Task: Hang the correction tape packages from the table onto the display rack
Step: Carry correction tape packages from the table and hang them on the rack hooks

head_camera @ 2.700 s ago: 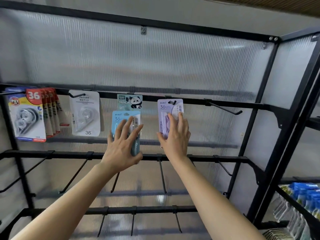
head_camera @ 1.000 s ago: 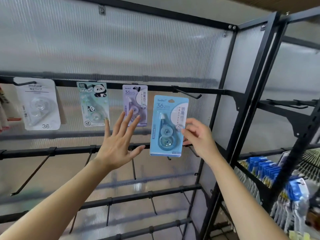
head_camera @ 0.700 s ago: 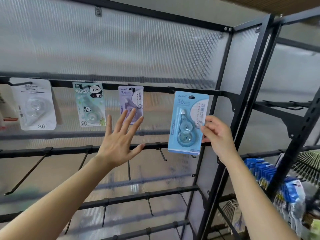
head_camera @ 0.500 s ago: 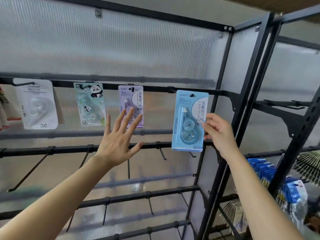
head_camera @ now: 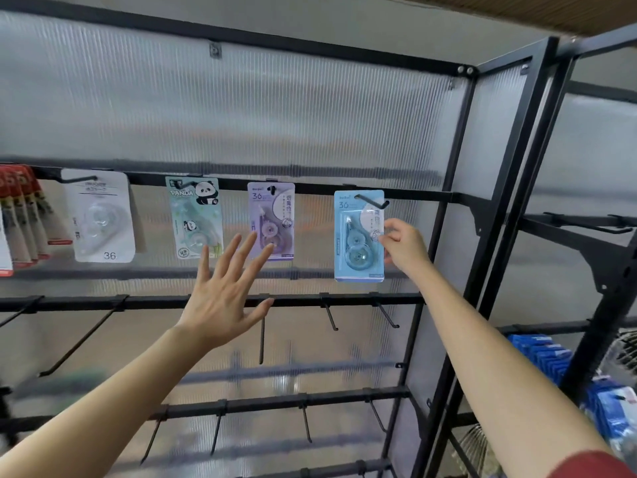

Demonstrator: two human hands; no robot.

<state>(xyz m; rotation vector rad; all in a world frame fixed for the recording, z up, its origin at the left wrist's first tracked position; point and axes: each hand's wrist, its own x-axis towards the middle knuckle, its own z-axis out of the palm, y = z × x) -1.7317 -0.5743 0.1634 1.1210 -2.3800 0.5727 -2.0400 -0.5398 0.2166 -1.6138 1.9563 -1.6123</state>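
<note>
Right hand pinches the right edge of the blue correction tape package, which sits on the rightmost hook of the display rack top bar. Left hand is raised, fingers spread, holding nothing, below the purple package and panda package.

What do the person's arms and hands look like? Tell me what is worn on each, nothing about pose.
The left hand and right hand are bare: no gloves, rings or watch show. The left forearm is uncovered as far as the frame's edge. The right forearm is uncovered too, up to a dark red sleeve whose edge shows at the bottom right corner.
</note>
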